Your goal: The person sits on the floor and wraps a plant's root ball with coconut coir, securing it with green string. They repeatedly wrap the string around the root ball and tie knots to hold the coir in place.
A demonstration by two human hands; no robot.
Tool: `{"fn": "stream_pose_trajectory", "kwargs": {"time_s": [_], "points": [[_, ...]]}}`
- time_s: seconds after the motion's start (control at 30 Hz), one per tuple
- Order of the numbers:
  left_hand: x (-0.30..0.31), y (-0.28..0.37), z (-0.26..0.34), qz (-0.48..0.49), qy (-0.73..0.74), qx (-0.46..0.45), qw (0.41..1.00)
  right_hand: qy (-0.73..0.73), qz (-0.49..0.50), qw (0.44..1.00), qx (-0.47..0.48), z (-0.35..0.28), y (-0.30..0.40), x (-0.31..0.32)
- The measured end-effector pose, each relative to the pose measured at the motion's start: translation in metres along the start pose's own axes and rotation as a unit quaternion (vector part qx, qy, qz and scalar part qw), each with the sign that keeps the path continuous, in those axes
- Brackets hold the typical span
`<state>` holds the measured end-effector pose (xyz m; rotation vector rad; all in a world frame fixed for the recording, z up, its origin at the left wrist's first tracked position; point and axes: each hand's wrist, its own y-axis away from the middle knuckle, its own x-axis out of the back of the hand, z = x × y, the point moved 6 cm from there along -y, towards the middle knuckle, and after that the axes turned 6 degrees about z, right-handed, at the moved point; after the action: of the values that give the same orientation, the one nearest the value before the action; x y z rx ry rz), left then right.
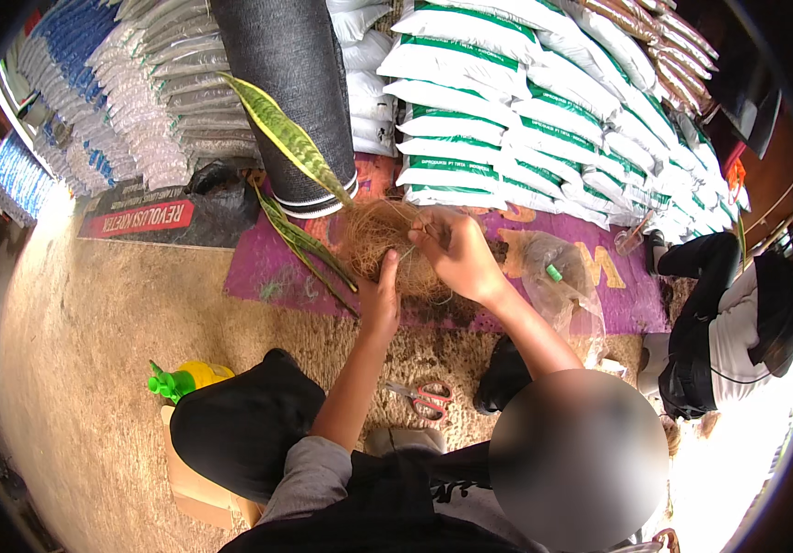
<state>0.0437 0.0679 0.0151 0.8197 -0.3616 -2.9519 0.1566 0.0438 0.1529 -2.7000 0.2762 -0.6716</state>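
Observation:
A ball of brown coir fibre [376, 235] sits before me, with yellow-edged snake plant leaves [286, 131] sticking out to the upper left and lower left. My left hand [378, 297] cups its lower side, thumb up against the fibre. At its upper right, my right hand [455, 252] has thumb and index finger pinched together, seemingly on a thin thread; a pale green strand shows across the fibre. A small green thread spool [553, 273] lies on a clear plastic bag [566, 297] to the right. Scissors with red handles [431, 401] lie on the floor below.
Stacked white and green sacks [452, 131] stand beyond a purple banner [631, 297]. A dark roll of mesh [293, 90] stands behind the plant. At left are a yellow and green spray bottle [189, 380] and cardboard [203, 484]. Another person [721, 325] is at the right.

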Motion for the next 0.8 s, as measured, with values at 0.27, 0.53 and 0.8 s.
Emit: {"fn": "stream_pose_trajectory", "kwargs": {"time_s": [0.27,0.53,0.8], "points": [[-0.002,-0.001,-0.005,-0.016,-0.016,-0.006,1.000,0.048,0.016,0.995,0.084,0.001,-0.031,0.011],[-0.019,0.022,0.010,-0.115,-0.052,0.033,0.991,0.051,0.035,0.993,0.096,-0.005,-0.048,0.024],[-0.019,0.018,-0.001,-0.158,-0.042,-0.007,0.987,0.105,-0.010,0.993,0.060,0.020,-0.059,0.021]]}}
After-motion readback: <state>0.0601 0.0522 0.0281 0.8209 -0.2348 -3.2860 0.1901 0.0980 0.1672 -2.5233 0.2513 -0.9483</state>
